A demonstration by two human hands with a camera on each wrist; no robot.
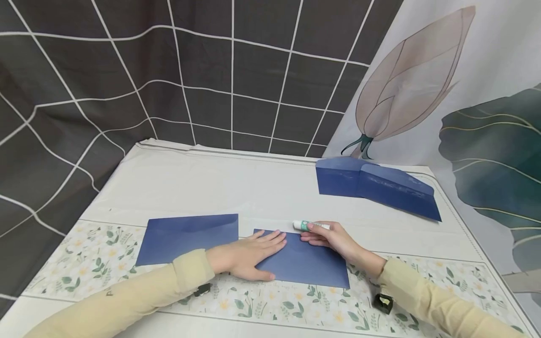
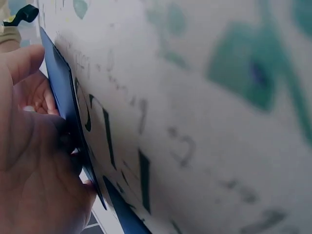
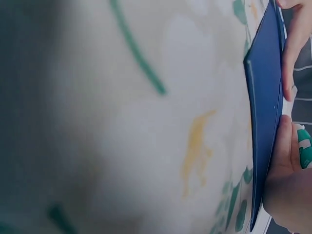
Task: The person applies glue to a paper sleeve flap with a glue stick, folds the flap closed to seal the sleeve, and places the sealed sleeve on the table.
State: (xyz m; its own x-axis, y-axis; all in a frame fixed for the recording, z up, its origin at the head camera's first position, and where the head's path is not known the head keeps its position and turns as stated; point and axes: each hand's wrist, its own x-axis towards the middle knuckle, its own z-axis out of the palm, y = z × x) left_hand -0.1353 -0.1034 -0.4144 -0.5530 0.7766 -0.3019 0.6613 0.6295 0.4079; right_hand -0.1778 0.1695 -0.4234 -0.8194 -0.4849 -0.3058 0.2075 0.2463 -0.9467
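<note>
A blue envelope [image 1: 310,265] lies flat in front of me, its flap folded down. My left hand [image 1: 253,258] rests on its left part with fingers spread, pressing on the paper. Between thumb and fingers my right hand [image 1: 340,241] holds a white and green glue stick [image 1: 303,226], level above the envelope's far edge, while its lower fingers touch the paper. From the right wrist view, the glue stick [image 3: 305,148] shows beside the right hand [image 3: 287,195], beyond the envelope [image 3: 265,102]. The left wrist view catches the left palm [image 2: 39,170] close to the envelope [image 2: 61,85].
Another blue envelope [image 1: 190,237] lies to the left, partly behind the left forearm. Two more blue envelopes [image 1: 338,180] with raised flaps overlap at the back right. A floral-printed white cloth [image 1: 236,183] covers the table, and a dark grid curtain [image 1: 253,70] hangs behind it.
</note>
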